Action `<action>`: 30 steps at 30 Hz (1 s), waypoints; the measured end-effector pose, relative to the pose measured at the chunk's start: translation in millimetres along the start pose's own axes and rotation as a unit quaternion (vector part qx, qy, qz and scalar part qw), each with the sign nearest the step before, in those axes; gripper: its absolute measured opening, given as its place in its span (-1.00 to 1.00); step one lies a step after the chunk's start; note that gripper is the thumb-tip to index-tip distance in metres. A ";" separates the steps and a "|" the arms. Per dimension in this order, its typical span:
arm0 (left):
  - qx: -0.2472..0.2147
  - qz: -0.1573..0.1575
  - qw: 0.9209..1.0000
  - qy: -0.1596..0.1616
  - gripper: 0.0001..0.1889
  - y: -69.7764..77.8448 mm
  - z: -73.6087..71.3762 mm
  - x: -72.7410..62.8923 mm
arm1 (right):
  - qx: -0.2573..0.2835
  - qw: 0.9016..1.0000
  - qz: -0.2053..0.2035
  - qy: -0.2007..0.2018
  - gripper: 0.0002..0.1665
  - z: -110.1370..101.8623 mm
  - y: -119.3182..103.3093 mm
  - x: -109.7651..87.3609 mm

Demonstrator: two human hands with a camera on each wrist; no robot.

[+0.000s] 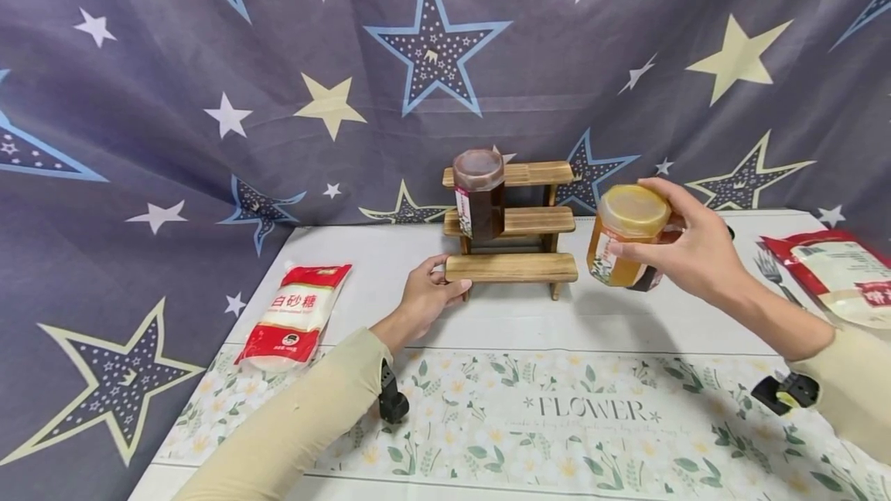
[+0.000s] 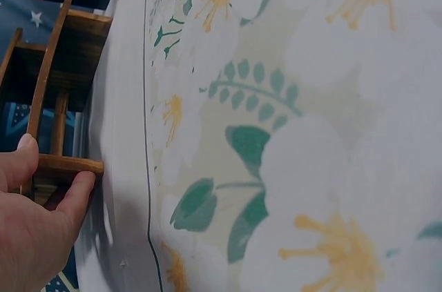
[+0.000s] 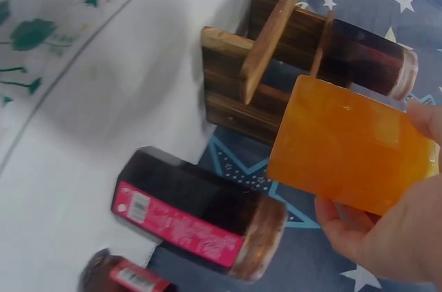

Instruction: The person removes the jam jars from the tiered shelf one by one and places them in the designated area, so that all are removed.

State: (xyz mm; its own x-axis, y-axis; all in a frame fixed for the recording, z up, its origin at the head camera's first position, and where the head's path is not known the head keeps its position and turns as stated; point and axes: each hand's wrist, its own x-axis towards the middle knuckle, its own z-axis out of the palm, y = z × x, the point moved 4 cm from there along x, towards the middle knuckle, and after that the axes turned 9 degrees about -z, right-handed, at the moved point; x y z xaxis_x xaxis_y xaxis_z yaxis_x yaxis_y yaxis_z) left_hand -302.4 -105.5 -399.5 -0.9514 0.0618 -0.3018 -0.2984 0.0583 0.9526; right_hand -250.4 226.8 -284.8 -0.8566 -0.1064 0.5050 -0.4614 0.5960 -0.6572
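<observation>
My left hand grips the left end of the lowest step of a three-tier wooden stand, thumb and fingers around the board in the left wrist view. On the stand's middle step, at the left, a dark jar with a pale lid stands upright. My right hand holds a jar of amber honey with a yellow lid, raised off the table to the right of the stand. Its orange body overlaps the stand in the right wrist view.
Another dark jar with a pink label stands right of the stand, mostly hidden behind the honey in the head view. A smaller dark bottle is near it. A white sugar bag lies left; a fork and red-white bag lie right.
</observation>
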 end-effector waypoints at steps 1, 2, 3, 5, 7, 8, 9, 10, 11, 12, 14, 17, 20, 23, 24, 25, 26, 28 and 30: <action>0.000 0.000 1.000 0.000 -0.30 -0.3 0.0 0.2 | -0.002 1.000 0.002 0.001 0.01 -0.8 2.4 -1.8; -0.001 0.000 1.000 -0.001 -0.30 -0.5 0.0 0.5 | -0.002 1.000 0.006 0.002 0.00 -1.5 4.8 -3.7; -0.001 0.000 1.000 -0.002 -0.29 -0.8 0.0 0.7 | 0.000 1.000 0.008 0.004 0.00 -2.0 7.3 -5.7; -0.002 -0.001 1.000 -0.004 -0.29 -0.8 0.3 0.5 | 0.000 1.000 0.011 0.004 0.00 -3.0 12.1 -10.3; -0.003 -0.002 1.000 -0.005 -0.29 -0.8 0.6 0.9 | -0.003 1.000 0.010 0.002 -0.01 -3.4 16.6 -15.1; -0.003 -0.002 1.000 -0.007 -0.29 -0.7 0.8 1.0 | -0.004 1.000 0.008 0.002 -0.01 -3.5 18.8 -17.7; -0.003 -0.002 1.000 -0.009 -0.29 -0.6 0.8 1.1 | -0.008 1.000 0.006 0.003 -0.01 -3.6 21.1 -20.4; -0.004 -0.002 1.000 -0.011 -0.29 -0.5 1.0 1.3 | -0.012 1.000 0.005 0.004 -0.01 -3.4 23.5 -23.4; -0.005 -0.002 1.000 -0.012 -0.28 -0.4 1.1 1.3 | -0.014 1.000 0.003 0.006 -0.01 -3.2 25.9 -26.2; -0.005 -0.003 1.000 -0.012 -0.28 -0.3 1.2 1.3 | -0.017 1.000 0.004 0.009 -0.02 -2.7 28.4 -29.1; -0.006 -0.004 1.000 -0.014 -0.27 -0.3 1.2 1.3 | -0.021 1.000 0.005 0.015 -0.01 -2.3 33.4 -35.1; -0.006 -0.005 1.000 -0.017 -0.27 -0.7 0.8 2.1 | -0.023 0.999 0.011 0.023 0.00 -3.0 40.2 -43.0; -0.004 -0.003 1.000 -0.017 -0.27 -0.9 0.0 3.2 | -0.033 0.999 0.019 0.022 0.02 -3.9 46.7 -50.1; -0.003 -0.003 1.000 -0.011 -0.28 -1.0 -0.7 2.0 | -0.043 0.999 0.019 0.013 0.02 -2.4 53.0 -56.5; -0.002 -0.002 1.000 -0.009 -0.29 -1.0 -0.9 1.6 | -0.048 0.999 0.020 0.011 0.02 -1.3 54.9 -58.1; -0.002 -0.002 1.000 -0.008 -0.29 -1.1 -1.0 1.2 | -0.050 0.999 0.018 0.010 0.03 -0.5 56.2 -59.4; -0.002 -0.002 1.000 -0.007 -0.30 -1.0 -0.9 0.8 | -0.050 0.999 0.016 0.009 0.03 0.3 57.3 -60.6; -0.003 -0.002 1.000 -0.007 -0.30 -1.0 -0.8 0.4 | -0.049 0.999 0.014 0.009 0.03 2.0 58.9 -62.2; -0.004 -0.002 1.000 -0.009 -0.29 -1.2 -0.5 0.1 | -0.051 0.999 0.011 0.011 0.03 3.3 59.8 -63.7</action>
State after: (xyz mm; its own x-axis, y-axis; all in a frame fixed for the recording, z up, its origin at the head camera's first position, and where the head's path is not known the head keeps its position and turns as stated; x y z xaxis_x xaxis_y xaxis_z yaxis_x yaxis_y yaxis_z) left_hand -302.1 -106.0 -400.6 -0.9485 0.0799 -0.3064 -0.3030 0.0515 0.9516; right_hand -224.2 266.6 -358.1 -0.8606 -0.0744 0.5038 -0.4147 0.6767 -0.6084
